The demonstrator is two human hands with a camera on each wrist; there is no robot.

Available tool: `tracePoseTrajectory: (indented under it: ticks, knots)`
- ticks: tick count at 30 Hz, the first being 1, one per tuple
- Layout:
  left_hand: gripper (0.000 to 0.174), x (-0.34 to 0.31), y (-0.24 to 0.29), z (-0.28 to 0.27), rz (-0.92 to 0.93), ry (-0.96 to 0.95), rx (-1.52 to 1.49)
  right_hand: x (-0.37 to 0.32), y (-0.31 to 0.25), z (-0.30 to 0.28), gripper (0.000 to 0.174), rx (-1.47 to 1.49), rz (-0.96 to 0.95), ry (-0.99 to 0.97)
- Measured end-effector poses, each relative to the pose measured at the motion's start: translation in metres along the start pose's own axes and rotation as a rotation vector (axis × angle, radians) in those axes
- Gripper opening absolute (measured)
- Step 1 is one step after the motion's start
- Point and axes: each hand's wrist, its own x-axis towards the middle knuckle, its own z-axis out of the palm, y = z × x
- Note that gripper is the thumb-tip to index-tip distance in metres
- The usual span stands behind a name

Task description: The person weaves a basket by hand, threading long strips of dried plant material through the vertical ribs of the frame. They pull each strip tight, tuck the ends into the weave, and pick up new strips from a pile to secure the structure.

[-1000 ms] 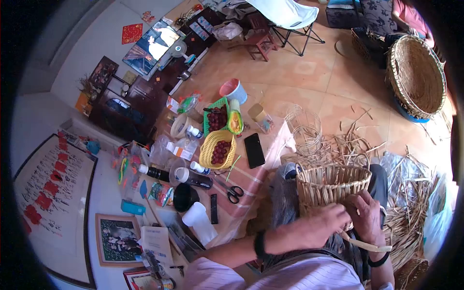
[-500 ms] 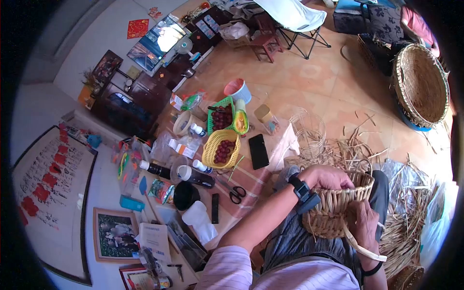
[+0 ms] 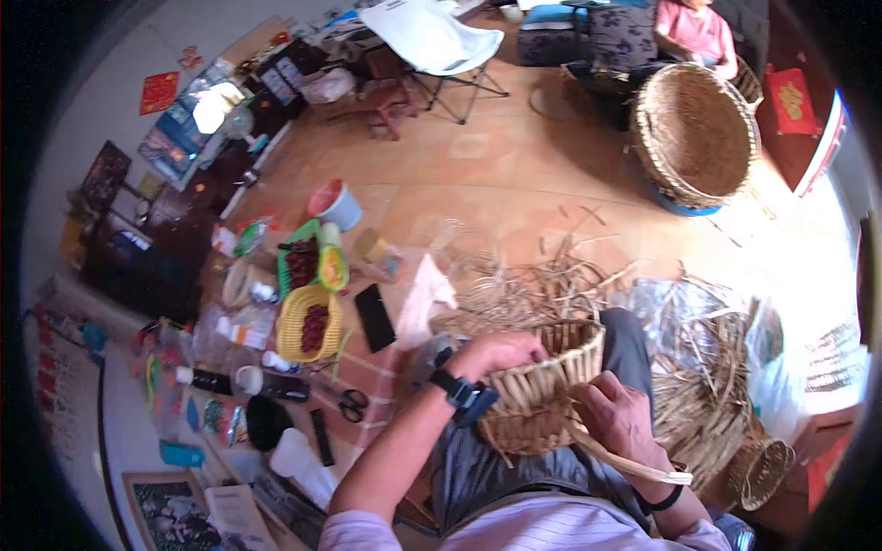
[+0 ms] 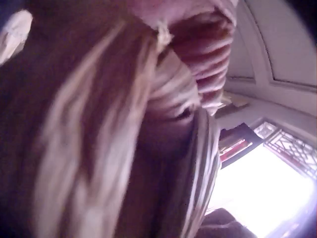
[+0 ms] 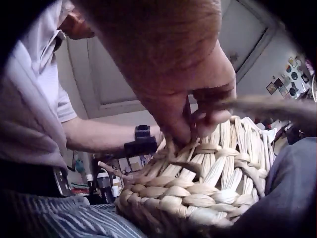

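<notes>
A woven basket [image 3: 528, 430] rests in the lap, its mouth tilted up. Over its left rim reaches the left hand [image 3: 501, 354], gripping the wall with fingertips partly hidden inside. The right hand [image 3: 614, 413] has its fingers curled against the near right side, pinching a pale strip [image 3: 634, 465] that trails toward the wrist. In the right wrist view, the right hand [image 5: 198, 84] works close above the basket's weave [image 5: 198, 193], the strip [image 5: 267, 105] running off to the right. Blurred strands [image 4: 114, 153] fill much of the left wrist view; fingertips cannot be made out there.
On the left, a table holds a yellow basket of fruit [image 3: 292, 326], a phone [image 3: 375, 318], scissors [image 3: 352, 405] and bottles. Loose strips [image 3: 707, 395] lie on the floor at right. A large basket [image 3: 698, 138] and a seated person [image 3: 695, 39] are farther back.
The left hand has gone from beside the right hand at the basket's near side to over its left rim. The right hand stays at the near side. The head view has swung to the right.
</notes>
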Motion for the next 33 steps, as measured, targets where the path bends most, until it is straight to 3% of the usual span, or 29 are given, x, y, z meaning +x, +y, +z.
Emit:
tracePoseTrajectory:
  ticks: [2, 5, 7, 9, 13, 15, 18, 21, 22, 25, 29, 33]
  knots:
    - [0.028, -0.008, 0.010, -0.001, -0.027, 0.109, -0.050, 0.001, -0.002, -0.006, 0.018, 0.030, 0.028, 0.024]
    - [0.037, -0.001, 0.017, -0.007, -0.015, 0.056, -0.046, 0.006, -0.001, 0.001, 0.019, 0.069, -0.027, 0.043]
    - [0.042, 0.004, 0.028, -0.010, 0.121, -0.051, -0.284, 0.010, 0.003, 0.020, 0.020, 0.065, -0.072, 0.071]
    - [0.037, 0.002, 0.034, -0.014, 0.158, -0.160, -0.210, 0.009, 0.008, 0.032, 0.028, 0.074, -0.053, 0.108]
    - [0.036, 0.012, 0.012, 0.001, -0.025, -0.147, -0.025, 0.010, -0.001, 0.020, 0.028, 0.047, -0.077, 0.064]
    - [0.036, 0.015, 0.009, 0.000, 0.050, -0.209, -0.043, 0.009, -0.002, 0.019, 0.026, 0.084, -0.050, 0.058]
    - [0.033, 0.015, 0.013, 0.000, 0.021, -0.187, -0.036, 0.013, -0.010, 0.002, 0.021, 0.048, -0.028, 0.025]
    - [0.034, 0.016, 0.008, 0.005, -0.051, -0.019, -0.027, 0.012, -0.007, -0.002, 0.019, 0.007, -0.011, 0.052]
    - [0.022, 0.009, 0.022, 0.001, -0.103, 0.111, 0.144, 0.010, -0.005, -0.001, 0.019, -0.005, -0.010, 0.034]
    - [0.020, 0.006, 0.044, -0.004, -0.585, 0.570, -0.190, 0.010, -0.002, -0.002, 0.020, -0.017, -0.005, 0.003]
    - [0.014, -0.014, 0.036, -0.018, -0.108, 1.210, -1.044, 0.015, -0.014, -0.003, 0.023, 0.035, 0.039, 0.017]
    - [0.018, -0.024, 0.038, -0.016, 0.059, 1.249, -1.443, 0.009, -0.001, 0.009, 0.022, 0.051, 0.056, 0.046]
